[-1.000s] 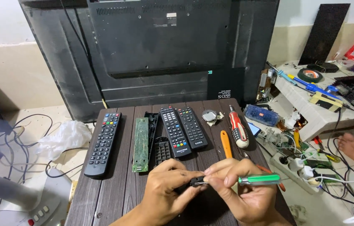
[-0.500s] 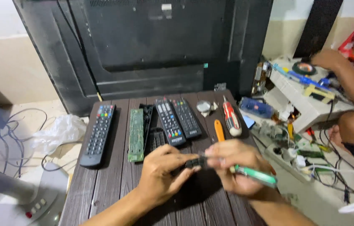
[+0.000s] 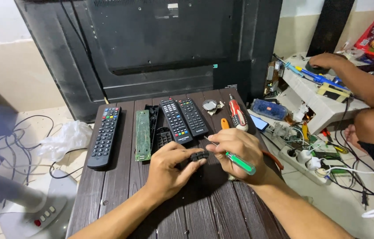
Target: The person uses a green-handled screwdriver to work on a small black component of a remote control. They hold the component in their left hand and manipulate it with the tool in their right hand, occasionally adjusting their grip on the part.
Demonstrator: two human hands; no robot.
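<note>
Small black plastic part (image 3: 199, 156) held above the middle of the dark slatted tabletop (image 3: 107, 194), toward its near edge. The left hand (image 3: 169, 166) pinches the part between thumb and fingertips; its grip is clenched on the part's left end. The right hand (image 3: 237, 152) meets the part from the right, its fingertips touching the other end, while its palm and lower fingers are clenched around a green-handled screwdriver (image 3: 239, 162), whose thin shaft points up and left past the knuckles. The part therefore lies between the two grips, clear of the tabletop.

Handling, as judged: the part appears light, rigid and smooth, so it is apt to slip or drop if the pinch loosens; small clips or tabs, if any, would be fragile. The best hold appears to be across its short sides, at the ends, as shown.

Toward the far edge lie a bare green circuit board (image 3: 142, 135), an opened black remote shell (image 3: 159, 132) just beside it, and two black remotes (image 3: 183, 118) side by side; a further remote (image 3: 105, 136) lies near the left edge. A red-handled screwdriver (image 3: 237, 116) and an orange-handled tool (image 3: 225, 124) lie toward the far right corner. Another person's arm (image 3: 359, 79) reaches over clutter beyond the right edge.
</note>
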